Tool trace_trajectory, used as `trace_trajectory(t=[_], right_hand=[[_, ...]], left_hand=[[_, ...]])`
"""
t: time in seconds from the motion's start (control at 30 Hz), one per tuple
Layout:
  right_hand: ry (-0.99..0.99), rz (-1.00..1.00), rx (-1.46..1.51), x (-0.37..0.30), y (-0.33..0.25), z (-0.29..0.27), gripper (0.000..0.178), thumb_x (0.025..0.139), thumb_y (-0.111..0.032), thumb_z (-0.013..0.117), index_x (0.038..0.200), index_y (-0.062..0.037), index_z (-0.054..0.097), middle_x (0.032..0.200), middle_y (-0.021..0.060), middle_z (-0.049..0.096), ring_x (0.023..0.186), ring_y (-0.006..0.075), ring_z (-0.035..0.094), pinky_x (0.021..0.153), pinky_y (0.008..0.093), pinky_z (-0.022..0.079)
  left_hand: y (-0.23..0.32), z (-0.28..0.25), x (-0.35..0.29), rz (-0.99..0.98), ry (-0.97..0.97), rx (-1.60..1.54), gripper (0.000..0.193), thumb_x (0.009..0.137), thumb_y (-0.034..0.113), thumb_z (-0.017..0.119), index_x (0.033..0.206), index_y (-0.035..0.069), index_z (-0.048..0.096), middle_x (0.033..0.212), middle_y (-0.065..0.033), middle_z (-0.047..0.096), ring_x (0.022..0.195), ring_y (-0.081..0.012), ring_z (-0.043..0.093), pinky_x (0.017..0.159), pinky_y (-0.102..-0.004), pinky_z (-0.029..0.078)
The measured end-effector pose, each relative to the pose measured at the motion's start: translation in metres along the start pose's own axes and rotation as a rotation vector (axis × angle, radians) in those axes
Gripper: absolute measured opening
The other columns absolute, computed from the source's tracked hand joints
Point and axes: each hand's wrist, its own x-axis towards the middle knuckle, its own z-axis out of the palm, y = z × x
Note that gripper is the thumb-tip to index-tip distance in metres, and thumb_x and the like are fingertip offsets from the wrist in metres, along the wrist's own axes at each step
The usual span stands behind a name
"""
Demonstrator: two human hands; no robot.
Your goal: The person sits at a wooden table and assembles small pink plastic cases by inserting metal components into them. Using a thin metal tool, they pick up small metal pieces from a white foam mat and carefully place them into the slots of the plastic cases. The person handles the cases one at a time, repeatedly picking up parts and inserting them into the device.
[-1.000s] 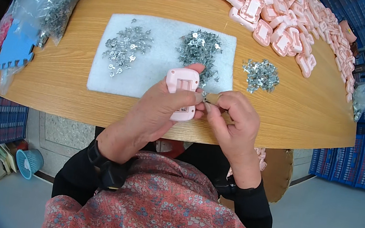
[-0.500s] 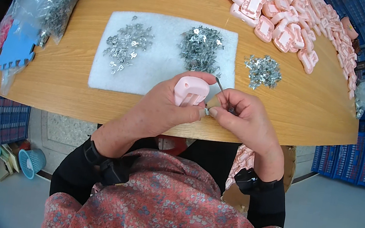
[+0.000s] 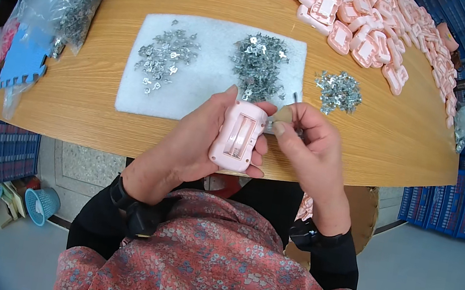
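Observation:
A pale pink plastic casing (image 3: 220,154) lies in my left hand (image 3: 184,140), gripped along its sides. Its long open battery slot faces up, and a coiled metal contact shows at the slot's near end. Just right of the casing, my right hand (image 3: 320,153) is closed around a thin metal tool (image 3: 296,98); one end pokes out above the fingers and the rest is mostly hidden. A tan cover sits on a fingertip of that hand. Beyond both hands, a white foam mat (image 3: 207,92) carries a loose metal clip pile (image 3: 164,57) and a denser contact pile (image 3: 258,66).
Right of the mat is another small heap of metal pieces (image 3: 338,93). Many pink casings (image 3: 366,44) cover the table's far right. Plastic bags of metal parts (image 3: 79,12) and a blue foam piece (image 3: 24,64) lie at the left. The wooden table's near edge (image 3: 86,139) curves before me.
The casing has turned in my left hand and come nearer, its battery slot now facing up. My right hand has shifted slightly right, away from the casing, still holding the thin tool.

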Motion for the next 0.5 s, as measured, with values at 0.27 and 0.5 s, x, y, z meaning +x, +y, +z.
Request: trace_trajectory(t=[0.27, 0.5], right_hand=[[0.058, -0.047, -0.057, 0.0, 0.009, 0.01, 0.008, 0.092, -0.004, 0.061, 0.098, 0.002, 0.06, 0.08, -0.0025, 0.058, 0.069, 0.0019, 0.053, 0.062, 0.0195, 0.044], [0.225, -0.067, -0.308, -0.002, 0.032, -0.026, 0.013, 0.093, -0.011, 0.063, 0.092, 0.0014, 0.062, 0.074, -0.0028, 0.056, 0.068, 0.0047, 0.044, 0.061, 0.0226, 0.04]], left_hand=[[-0.007, -0.005, -0.002, -0.028, -0.016, -0.015, 0.063, 0.105, 0.05, 0.019, 0.126, 0.002, 0.054, 0.091, -0.0164, 0.069, 0.079, -0.03, 0.071, 0.077, -0.0484, 0.06], [-0.002, -0.002, -0.01, 0.115, 0.095, 0.112, 0.057, 0.105, 0.047, 0.024, 0.132, 0.003, 0.05, 0.085, -0.0124, 0.066, 0.073, -0.0227, 0.067, 0.071, -0.0394, 0.058]])
